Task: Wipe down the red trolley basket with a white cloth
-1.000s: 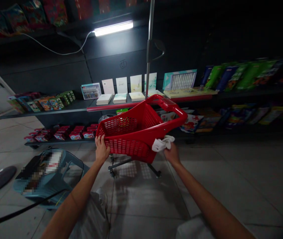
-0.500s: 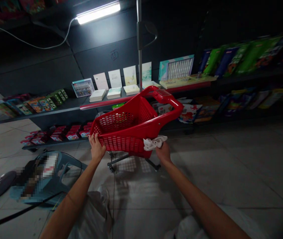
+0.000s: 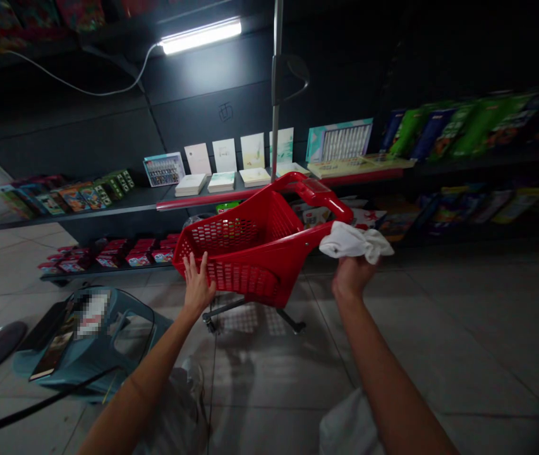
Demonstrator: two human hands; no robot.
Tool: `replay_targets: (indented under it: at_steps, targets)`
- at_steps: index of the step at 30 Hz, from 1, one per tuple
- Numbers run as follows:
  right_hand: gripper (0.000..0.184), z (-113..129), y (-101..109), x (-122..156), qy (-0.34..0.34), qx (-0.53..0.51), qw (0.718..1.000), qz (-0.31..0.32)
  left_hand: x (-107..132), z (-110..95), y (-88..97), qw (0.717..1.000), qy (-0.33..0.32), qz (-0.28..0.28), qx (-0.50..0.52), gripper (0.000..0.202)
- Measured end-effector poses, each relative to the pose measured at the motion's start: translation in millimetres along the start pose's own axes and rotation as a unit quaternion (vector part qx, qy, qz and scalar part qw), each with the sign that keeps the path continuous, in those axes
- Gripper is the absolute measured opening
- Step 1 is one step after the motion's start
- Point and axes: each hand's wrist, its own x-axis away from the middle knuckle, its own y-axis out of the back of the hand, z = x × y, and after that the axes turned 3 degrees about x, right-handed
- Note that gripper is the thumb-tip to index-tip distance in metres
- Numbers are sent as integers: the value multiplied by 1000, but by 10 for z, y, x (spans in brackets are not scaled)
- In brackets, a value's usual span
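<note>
Basket: red plastic cart basket [image 3: 254, 253] on a wheeled frame, tilted, in the aisle betw. person and shelf [image 3: 108, 205]; handle end raised at right.
L hand: left hand [image 3: 198, 287] flat against the near-left corner of the basket, fingers spread apart, bracing rather than gripping.
R hand: right hand [image 3: 354, 275] clear of the basket, just beside the handle end, fingers clamped on a bunched white cloth [image 3: 357, 241].
Progress (judged): wiping under way; lower side wall seems covered, handle and rim prob. left. No dirt visible either way; light too dim.
Change vs. 0.5 s ago: cloth was pressed to the lower right side wall, now lifted off and up near the handle; L hand has gone from gripping the rim to an open palm.
Surroundings: teal stool [image 3: 93, 341] at left on the tiled floor.
</note>
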Motion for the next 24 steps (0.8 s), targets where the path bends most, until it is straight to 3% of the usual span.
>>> replay_targets:
  at_steps: [5,11,18,24]
  targets:
    - [45,80,-121,40,-119,-127,984,41,-15,-104,12,1000,21,5,22,88]
    - [47,91,-101,56,-193,-181,962,70,-66,-126,20,998,43,-10,39,79]
    - [29,-6,-69,-36,-295,-185,935,66,-86,-104,31,998,44,-4,47,73]
    - [34,-66,5,-18,-345,-126,928,60,-102,-120,63,998,43,5,55,68]
